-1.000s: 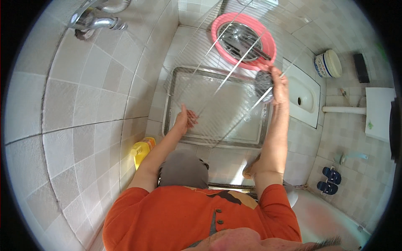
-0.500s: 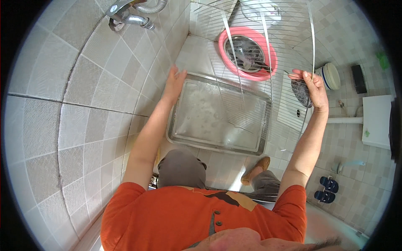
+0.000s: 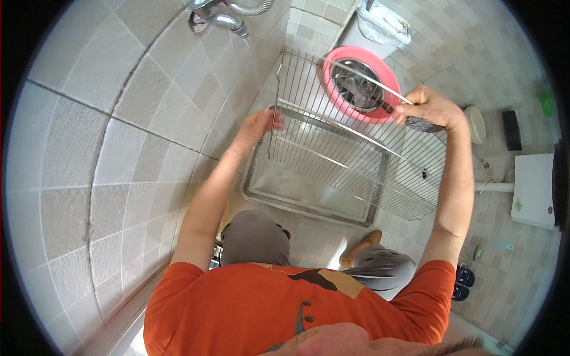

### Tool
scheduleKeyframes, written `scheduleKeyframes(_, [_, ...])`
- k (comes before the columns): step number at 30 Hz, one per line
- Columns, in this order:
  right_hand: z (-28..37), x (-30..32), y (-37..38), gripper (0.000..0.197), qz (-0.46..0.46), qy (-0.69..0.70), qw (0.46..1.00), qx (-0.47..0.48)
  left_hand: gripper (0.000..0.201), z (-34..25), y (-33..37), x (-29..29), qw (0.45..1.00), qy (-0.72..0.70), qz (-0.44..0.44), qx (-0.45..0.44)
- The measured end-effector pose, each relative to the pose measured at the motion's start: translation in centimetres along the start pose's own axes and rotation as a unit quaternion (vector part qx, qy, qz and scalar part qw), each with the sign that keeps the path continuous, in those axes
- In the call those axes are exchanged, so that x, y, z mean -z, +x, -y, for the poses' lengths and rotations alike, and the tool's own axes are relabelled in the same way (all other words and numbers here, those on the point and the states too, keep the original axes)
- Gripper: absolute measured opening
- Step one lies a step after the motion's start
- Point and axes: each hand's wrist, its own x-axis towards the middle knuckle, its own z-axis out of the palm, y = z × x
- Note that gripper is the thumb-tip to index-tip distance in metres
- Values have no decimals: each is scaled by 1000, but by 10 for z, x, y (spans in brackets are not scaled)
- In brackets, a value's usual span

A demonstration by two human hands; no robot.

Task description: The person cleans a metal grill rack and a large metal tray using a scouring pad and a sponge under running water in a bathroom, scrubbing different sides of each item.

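A large metal wire rack (image 3: 332,127) is held tilted above a rectangular metal tray (image 3: 309,212) on the floor. My right hand (image 3: 436,110) grips the rack's far bar near its right side, fingers wrapped round it. At the rack's left edge my left hand (image 3: 256,129) has its fingers curled about the rim; they are slightly blurred. The tray appears to hold shallow water, seen partly through the wires. Beyond the rack stands a pink basin (image 3: 392,80) with a metal bowl (image 3: 356,86) in it.
A wall tap (image 3: 228,22) with a thin stream of water is at the upper left. Behind the basin stands a lined white bin (image 3: 374,32). To the right are a white bucket (image 3: 475,124), a white box (image 3: 534,187) and dark slippers (image 3: 463,282).
The rack has turned and come down over the tray. My right hand has shifted its grip along the bar, and my left hand has moved in to the rack's left edge.
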Motion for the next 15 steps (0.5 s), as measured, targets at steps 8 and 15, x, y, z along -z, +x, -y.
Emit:
scheduleKeyframes(8, [-75,-44,119,34,-95,-193,976,-20,49,30,-34,32,993,46,-108,31])
scheduleKeyframes(15, [-68,-75,173,36,-189,-265,943,70,55,42,-29,66,954,135,-266,8])
